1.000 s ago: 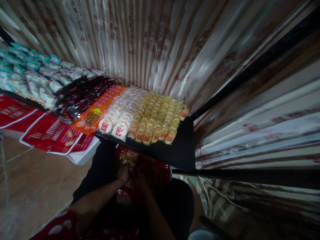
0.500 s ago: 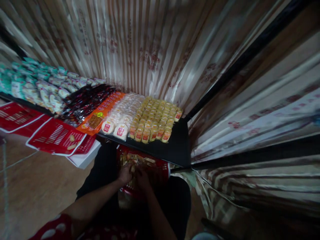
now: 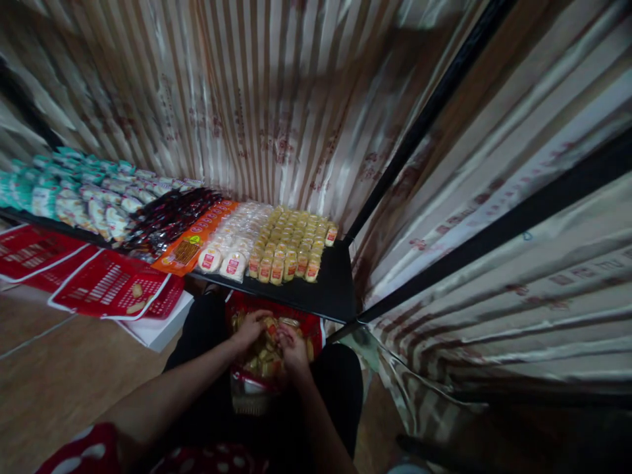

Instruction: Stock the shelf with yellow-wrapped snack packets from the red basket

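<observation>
A red basket [image 3: 316, 326] rests on my lap and holds several small yellow snack packets [image 3: 264, 362]. Both hands are inside it. My left hand [image 3: 251, 327] lies over the packets with fingers curled downward. My right hand [image 3: 292, 347] is pinched on a small packet, red at its tip. Above the basket a black shelf [image 3: 330, 296] carries neat rows of matching yellow packets [image 3: 291, 243] with red labels.
Left of the yellow rows lie round white cakes [image 3: 232, 247], orange packs [image 3: 190, 243], dark red packets [image 3: 170, 210] and teal-white packets [image 3: 74, 197]. Empty red baskets [image 3: 106, 286] lie on a white box at the left. Striped curtain surrounds the shelf; wooden floor below.
The view tilted so shelf and basket sit lower. My hands, earlier pressed together in the basket, have drawn slightly apart, with the packets between them now showing.
</observation>
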A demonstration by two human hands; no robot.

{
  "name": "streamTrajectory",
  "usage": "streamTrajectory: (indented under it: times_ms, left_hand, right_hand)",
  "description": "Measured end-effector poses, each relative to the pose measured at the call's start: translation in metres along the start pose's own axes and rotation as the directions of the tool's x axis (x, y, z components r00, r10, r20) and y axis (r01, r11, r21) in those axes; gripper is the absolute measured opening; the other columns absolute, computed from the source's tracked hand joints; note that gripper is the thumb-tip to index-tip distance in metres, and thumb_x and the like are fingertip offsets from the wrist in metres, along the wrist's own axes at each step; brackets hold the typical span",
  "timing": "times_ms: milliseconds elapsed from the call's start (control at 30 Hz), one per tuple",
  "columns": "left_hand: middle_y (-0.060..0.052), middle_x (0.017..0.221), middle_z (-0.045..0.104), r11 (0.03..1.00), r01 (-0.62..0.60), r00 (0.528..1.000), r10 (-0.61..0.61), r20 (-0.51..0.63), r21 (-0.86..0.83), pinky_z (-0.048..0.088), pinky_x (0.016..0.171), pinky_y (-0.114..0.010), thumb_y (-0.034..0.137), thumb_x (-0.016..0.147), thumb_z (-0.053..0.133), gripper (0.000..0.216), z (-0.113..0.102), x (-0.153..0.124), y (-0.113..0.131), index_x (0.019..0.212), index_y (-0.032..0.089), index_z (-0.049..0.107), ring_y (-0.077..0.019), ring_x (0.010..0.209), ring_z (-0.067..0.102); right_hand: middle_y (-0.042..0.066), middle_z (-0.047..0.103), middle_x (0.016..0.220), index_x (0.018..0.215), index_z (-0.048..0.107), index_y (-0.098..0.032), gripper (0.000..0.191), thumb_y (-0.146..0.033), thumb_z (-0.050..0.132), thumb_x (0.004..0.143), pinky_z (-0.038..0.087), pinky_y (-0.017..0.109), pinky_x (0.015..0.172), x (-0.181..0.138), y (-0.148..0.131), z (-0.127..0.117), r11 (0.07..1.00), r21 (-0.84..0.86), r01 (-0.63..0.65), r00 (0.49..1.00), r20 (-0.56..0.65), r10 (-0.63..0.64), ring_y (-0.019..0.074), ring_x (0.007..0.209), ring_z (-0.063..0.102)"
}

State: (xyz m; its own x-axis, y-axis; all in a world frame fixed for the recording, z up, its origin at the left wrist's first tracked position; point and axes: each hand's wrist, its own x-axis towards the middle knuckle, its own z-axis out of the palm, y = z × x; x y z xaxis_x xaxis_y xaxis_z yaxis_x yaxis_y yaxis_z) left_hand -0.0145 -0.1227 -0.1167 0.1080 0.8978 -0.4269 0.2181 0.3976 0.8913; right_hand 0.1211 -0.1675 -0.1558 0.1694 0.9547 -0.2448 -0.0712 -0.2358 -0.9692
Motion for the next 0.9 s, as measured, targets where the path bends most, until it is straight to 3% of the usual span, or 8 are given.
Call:
streamTrajectory:
  times_ms: [200, 333, 433, 567, 733, 900]
  left_hand:
    - [-0.004, 0.099, 0.070, 0.990, 0.045, 0.999, -0.042, 0.032, -0.132, 0.052, 0.078, -0.025, 0.001, 0.066, 0.049, 0.047, 0.003, -0.017, 0.050, 0.108, 0.016, 0.062, -0.0147, 0.086, 0.065]
    - [-0.004, 0.098, 0.070, 0.969, 0.031, 0.998, -0.018, 0.055, -0.245, 0.052, 0.078, -0.027, 0.003, 0.066, 0.049, 0.045, 0.007, -0.025, 0.073, 0.108, 0.016, 0.061, -0.0147, 0.085, 0.065]
    - [-0.004, 0.094, 0.069, 0.951, 0.009, 0.999, 0.003, 0.036, -0.310, 0.051, 0.079, -0.026, 0.005, 0.065, 0.053, 0.043, 0.014, -0.028, 0.079, 0.106, 0.015, 0.060, -0.0147, 0.084, 0.065]
    - [-0.002, 0.084, 0.067, 0.913, -0.016, 0.999, 0.030, 0.029, -0.409, 0.049, 0.073, -0.023, 0.008, 0.062, 0.058, 0.036, 0.028, -0.034, 0.078, 0.098, 0.015, 0.058, -0.0123, 0.075, 0.063]
    - [0.004, 0.070, 0.061, 0.883, 0.008, 0.999, 0.016, 0.047, -0.469, 0.047, 0.063, -0.019, 0.008, 0.061, 0.060, 0.025, 0.051, -0.035, 0.079, 0.083, 0.017, 0.054, -0.0085, 0.064, 0.059]
    - [0.006, 0.064, 0.057, 0.917, -0.001, 1.000, 0.000, -0.003, -0.399, 0.045, 0.054, -0.017, 0.011, 0.064, 0.063, 0.019, 0.077, -0.018, 0.091, 0.079, 0.017, 0.052, -0.0065, 0.055, 0.055]
  right_hand:
    - [0.007, 0.070, 0.095, 0.097, 0.066, -0.019, 0.037, -0.042, 0.057, 0.070, 0.051, 0.034, 0.084, -0.006, -0.032, -0.021, 0.978, -0.162, 0.130, 0.987, -0.076, -0.144, 0.0200, 0.086, 0.066]
    - [0.009, 0.067, 0.099, 0.106, 0.063, -0.016, 0.047, -0.046, 0.059, 0.070, 0.052, 0.033, 0.080, -0.009, -0.041, -0.029, 0.977, -0.191, 0.097, 0.967, -0.215, -0.138, 0.0205, 0.084, 0.066]
    - [0.010, 0.068, 0.099, 0.113, 0.057, -0.015, 0.058, -0.053, 0.060, 0.069, 0.054, 0.031, 0.074, -0.010, -0.048, -0.031, 0.997, -0.057, 0.044, 0.962, -0.269, -0.058, 0.0209, 0.083, 0.067]
    - [0.009, 0.070, 0.093, 0.112, 0.055, -0.015, 0.061, -0.056, 0.062, 0.068, 0.055, 0.029, 0.066, -0.004, -0.065, -0.032, 0.984, 0.169, 0.047, 0.971, -0.241, -0.005, 0.0209, 0.078, 0.068]
    - [0.010, 0.070, 0.099, 0.118, 0.053, -0.017, 0.062, -0.050, 0.066, 0.067, 0.055, 0.032, 0.075, 0.015, -0.084, -0.042, 0.974, 0.181, 0.135, 0.945, -0.318, -0.071, 0.0223, 0.089, 0.067]
    - [0.013, 0.068, 0.105, 0.114, 0.054, -0.015, 0.061, -0.046, 0.069, 0.063, 0.053, 0.035, 0.083, 0.034, -0.088, -0.052, 0.966, 0.168, 0.195, 0.928, -0.349, -0.127, 0.0235, 0.095, 0.066]
